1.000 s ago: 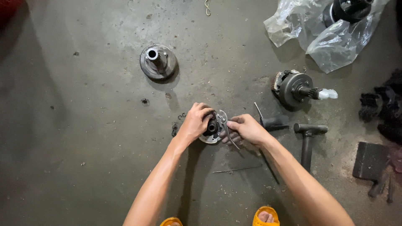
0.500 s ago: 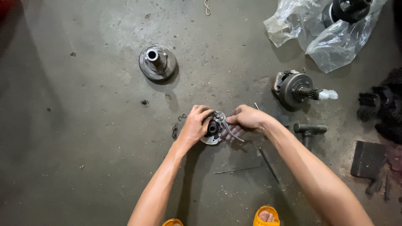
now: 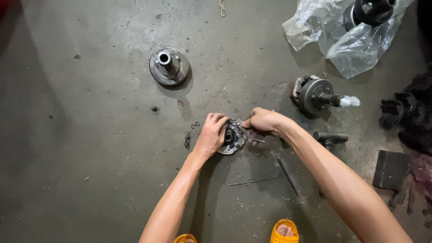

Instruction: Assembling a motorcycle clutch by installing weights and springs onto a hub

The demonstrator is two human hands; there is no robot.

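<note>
Round metal assembly: lies on the concrete floor between both hands, tipped a little toward the person, so its face with the dark hub is open to view
Left hand: clenched over the assembly's left rim, fingers curled on top; judged to be pinning it down so it cannot turn or slide
Right hand: closed around a slim metal tool whose tip meets the assembly's right side; which tool it is I cannot tell
Loose bits: small dark clips lie just left of the left hand, within reach
Thin rods: two lie on the floor below the right forearm, apart from the work
Flanged hub: stands upright well above the hands
Geared unit: on its side to the upper right, shaft pointing right
Plastic bag: top right, holding another dark part
Yellow sandals: at the bottom edge, so the person crouches over the work
</note>
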